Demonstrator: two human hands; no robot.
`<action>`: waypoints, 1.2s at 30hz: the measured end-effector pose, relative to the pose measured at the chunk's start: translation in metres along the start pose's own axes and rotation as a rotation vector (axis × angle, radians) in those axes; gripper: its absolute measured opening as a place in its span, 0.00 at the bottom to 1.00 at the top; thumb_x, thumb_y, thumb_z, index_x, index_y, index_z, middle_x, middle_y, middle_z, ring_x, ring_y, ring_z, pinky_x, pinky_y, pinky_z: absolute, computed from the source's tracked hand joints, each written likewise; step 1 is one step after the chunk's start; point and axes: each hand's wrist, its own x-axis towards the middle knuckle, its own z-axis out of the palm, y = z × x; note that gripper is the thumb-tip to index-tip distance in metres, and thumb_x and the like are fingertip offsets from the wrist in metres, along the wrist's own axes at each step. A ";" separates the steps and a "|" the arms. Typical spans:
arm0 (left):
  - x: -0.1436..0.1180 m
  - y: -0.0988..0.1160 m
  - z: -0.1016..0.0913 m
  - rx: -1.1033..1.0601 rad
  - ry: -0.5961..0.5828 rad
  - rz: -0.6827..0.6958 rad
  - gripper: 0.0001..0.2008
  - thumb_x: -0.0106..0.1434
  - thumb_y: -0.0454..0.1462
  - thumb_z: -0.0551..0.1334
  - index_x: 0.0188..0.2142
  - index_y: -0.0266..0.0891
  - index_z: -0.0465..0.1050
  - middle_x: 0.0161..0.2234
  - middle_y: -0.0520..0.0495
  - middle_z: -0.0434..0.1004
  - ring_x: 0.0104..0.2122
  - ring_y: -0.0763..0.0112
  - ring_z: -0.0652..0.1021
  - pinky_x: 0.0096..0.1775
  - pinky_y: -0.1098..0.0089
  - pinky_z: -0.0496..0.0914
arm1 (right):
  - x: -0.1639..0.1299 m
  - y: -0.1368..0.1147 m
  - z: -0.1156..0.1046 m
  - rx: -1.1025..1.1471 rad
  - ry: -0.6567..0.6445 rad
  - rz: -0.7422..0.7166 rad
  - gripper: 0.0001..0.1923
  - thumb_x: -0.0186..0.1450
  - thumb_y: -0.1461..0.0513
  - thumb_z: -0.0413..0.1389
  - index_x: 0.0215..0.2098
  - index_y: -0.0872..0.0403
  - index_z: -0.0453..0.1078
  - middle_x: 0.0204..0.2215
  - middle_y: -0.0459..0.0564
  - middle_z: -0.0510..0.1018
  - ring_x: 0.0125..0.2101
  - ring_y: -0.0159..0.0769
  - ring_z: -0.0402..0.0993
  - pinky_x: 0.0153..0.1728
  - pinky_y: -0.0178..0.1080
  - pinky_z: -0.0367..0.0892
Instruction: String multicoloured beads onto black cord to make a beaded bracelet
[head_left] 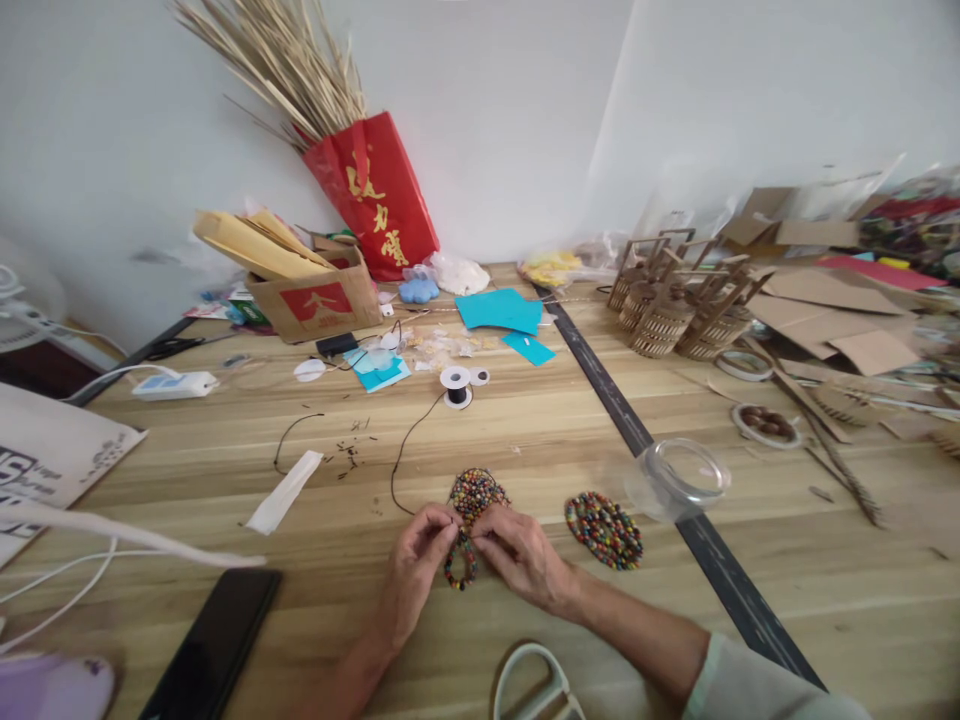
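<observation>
Beaded piece [471, 505] pinched between left hand [417, 553] and right hand [523, 556], fingers of both clenched on its lower loop. Just right of piece: beaded disc [604, 530], then cup [679, 478]; beyond, spool [456, 385].

Gold Chinese characters, too blurred to read, on red paper bag [375, 195]. Red printed panel, wording illegible, on cardboard box [319, 300]. Partial dark lettering on white bag [52, 450].

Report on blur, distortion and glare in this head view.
Head view: wide-angle bending curves the black strip across the wooden table; the edges smear, especially the cardboard scraps at right; the centre is sharper, where both hands pinch a multicoloured beaded piece; soft, even light, faint sheen on the clear plastic cup.
</observation>
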 end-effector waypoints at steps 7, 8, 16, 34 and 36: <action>0.003 -0.005 -0.003 0.049 0.063 0.070 0.13 0.58 0.45 0.63 0.27 0.38 0.68 0.31 0.47 0.73 0.35 0.66 0.73 0.41 0.70 0.69 | -0.001 0.004 0.002 -0.027 -0.043 0.002 0.09 0.71 0.63 0.46 0.34 0.54 0.66 0.28 0.49 0.73 0.30 0.33 0.69 0.33 0.34 0.65; 0.003 -0.004 -0.004 0.048 0.061 0.074 0.13 0.58 0.45 0.63 0.27 0.38 0.67 0.31 0.47 0.73 0.35 0.66 0.73 0.41 0.70 0.69 | -0.001 0.004 0.002 -0.027 -0.043 0.013 0.09 0.71 0.63 0.47 0.34 0.54 0.66 0.27 0.49 0.73 0.29 0.33 0.69 0.32 0.33 0.65; 0.001 0.005 -0.006 0.046 -0.043 0.118 0.11 0.61 0.42 0.62 0.27 0.38 0.69 0.34 0.45 0.73 0.38 0.66 0.73 0.43 0.69 0.69 | -0.002 0.002 0.002 -0.022 -0.011 0.012 0.07 0.70 0.64 0.49 0.42 0.55 0.69 0.32 0.52 0.75 0.32 0.34 0.71 0.34 0.35 0.66; -0.009 0.001 -0.007 0.284 -0.063 0.474 0.04 0.64 0.31 0.58 0.32 0.40 0.69 0.38 0.43 0.79 0.40 0.64 0.77 0.44 0.64 0.70 | 0.005 -0.006 -0.001 0.202 0.060 0.215 0.14 0.68 0.56 0.54 0.30 0.56 0.72 0.25 0.49 0.73 0.27 0.32 0.67 0.28 0.33 0.61; -0.010 0.002 -0.007 0.328 -0.061 0.509 0.05 0.64 0.30 0.57 0.33 0.40 0.68 0.39 0.43 0.79 0.42 0.64 0.77 0.45 0.63 0.69 | 0.006 -0.007 0.000 0.220 0.067 0.231 0.15 0.67 0.55 0.54 0.28 0.56 0.72 0.24 0.48 0.73 0.26 0.32 0.66 0.27 0.33 0.60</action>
